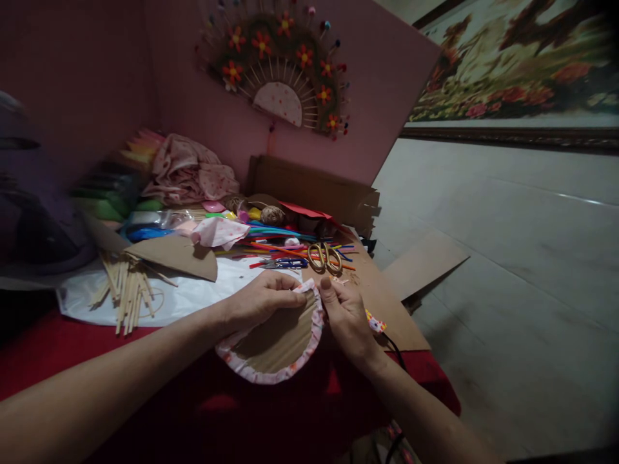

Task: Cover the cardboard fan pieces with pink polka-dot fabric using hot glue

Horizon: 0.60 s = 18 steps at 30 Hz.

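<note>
A half-round piece of cardboard with pink patterned fabric folded over its rim is held above the red-covered table edge. My left hand grips its upper edge, thumb pressed on the fabric fold. At the upper right corner of the piece, my right hand has thumb and fingers pinched together by the fabric edge; whether cloth lies between them is hidden. Just beyond my hands are gold-handled scissors and small blue-handled snips.
Wooden sticks lie on a white sheet at left, near a cut cardboard piece. Colourful pipe cleaners, twine balls and crumpled pink fabric lie behind. A flower-decorated fan hangs on the pink board. A black cord runs at right.
</note>
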{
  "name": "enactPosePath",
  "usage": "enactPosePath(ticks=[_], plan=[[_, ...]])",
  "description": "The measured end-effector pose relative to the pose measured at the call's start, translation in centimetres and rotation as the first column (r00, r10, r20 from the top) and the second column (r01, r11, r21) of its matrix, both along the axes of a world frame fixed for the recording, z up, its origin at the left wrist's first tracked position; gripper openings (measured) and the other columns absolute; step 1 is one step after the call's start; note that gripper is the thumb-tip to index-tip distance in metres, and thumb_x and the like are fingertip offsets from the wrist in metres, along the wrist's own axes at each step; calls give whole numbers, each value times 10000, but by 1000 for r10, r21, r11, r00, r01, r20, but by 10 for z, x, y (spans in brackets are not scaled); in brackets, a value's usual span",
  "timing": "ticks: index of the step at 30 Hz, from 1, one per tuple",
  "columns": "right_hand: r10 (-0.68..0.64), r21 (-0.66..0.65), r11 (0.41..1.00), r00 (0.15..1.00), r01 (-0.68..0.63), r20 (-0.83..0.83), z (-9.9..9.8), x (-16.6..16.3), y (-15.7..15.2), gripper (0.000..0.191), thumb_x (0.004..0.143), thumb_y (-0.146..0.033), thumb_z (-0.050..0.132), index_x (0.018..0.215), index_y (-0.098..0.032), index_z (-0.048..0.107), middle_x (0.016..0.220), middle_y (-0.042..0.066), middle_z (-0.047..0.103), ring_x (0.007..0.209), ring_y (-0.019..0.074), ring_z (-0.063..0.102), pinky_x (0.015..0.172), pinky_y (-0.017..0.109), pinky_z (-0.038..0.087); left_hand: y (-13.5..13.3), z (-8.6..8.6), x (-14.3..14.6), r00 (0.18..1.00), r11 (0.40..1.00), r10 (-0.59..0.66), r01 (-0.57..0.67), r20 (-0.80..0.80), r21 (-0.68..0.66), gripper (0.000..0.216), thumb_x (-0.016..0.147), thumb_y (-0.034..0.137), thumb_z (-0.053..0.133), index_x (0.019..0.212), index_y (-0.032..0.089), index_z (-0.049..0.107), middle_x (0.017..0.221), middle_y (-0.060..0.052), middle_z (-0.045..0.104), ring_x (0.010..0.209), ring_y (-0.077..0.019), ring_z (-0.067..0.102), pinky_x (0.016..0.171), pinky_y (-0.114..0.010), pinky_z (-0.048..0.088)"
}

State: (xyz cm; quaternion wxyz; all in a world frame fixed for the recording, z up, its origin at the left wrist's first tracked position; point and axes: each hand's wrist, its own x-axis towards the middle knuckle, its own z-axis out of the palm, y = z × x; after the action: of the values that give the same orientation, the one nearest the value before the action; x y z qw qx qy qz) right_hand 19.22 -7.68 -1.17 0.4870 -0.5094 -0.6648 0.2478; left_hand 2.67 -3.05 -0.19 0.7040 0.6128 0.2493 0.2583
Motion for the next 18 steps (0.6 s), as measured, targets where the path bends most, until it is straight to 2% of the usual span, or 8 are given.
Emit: enactPosePath(ticks=[2, 5, 9, 15, 18], plan=[[33, -77, 996, 987, -45, -155, 0, -1, 2, 451, 910, -476, 399, 601, -174, 526, 527, -36, 395, 498, 102, 353, 485, 237, 300, 0, 1, 0, 1000, 999, 15, -15, 14, -29, 248, 717, 344, 641, 632, 139, 531, 573, 30, 488, 506, -78, 427, 511, -225, 285], [65, -124, 987, 953, -106, -297, -1, -2, 5, 373, 845, -460, 533, 611, -170, 549, 532, -40, 410, 502, 99, 381, 491, 232, 324, 0, 2, 0, 999, 999, 34, -33, 27, -27, 248, 712, 327, 647, 613, 139, 520, 567, 33, 490, 503, -71, 424, 502, -218, 276], [58, -147, 983, 944, -112, -326, 0, -3, 8, 329, 787, -472, 613, 654, -172, 587, 521, -51, 406, 484, 93, 374, 495, 233, 344, 1, 2, -1, 999, 999, 37, -37, 31, 9, 246, 733, 331, 638, 626, 138, 528, 551, 44, 470, 487, -59, 393, 491, -214, 252], [16, -227, 966, 911, -120, -413, 3, -5, 5, 452, 791, -616, 510, 651, -191, 572, 446, -64, 360, 364, 73, 280, 376, 223, 258, 0, 3, 0, 991, 993, 114, -114, 68, 9, 227, 722, 342, 645, 664, 142, 554, 591, 31, 532, 518, -79, 451, 528, -220, 310], [-17, -257, 960, 898, -108, -439, 1, -7, 1, 454, 777, -637, 511, 687, -196, 569, 431, -67, 365, 339, 71, 285, 343, 215, 224, 1, 0, -1, 982, 982, 169, -174, 79, 71, 211, 742, 341, 632, 706, 143, 572, 630, 30, 548, 554, -86, 468, 551, -220, 324]])
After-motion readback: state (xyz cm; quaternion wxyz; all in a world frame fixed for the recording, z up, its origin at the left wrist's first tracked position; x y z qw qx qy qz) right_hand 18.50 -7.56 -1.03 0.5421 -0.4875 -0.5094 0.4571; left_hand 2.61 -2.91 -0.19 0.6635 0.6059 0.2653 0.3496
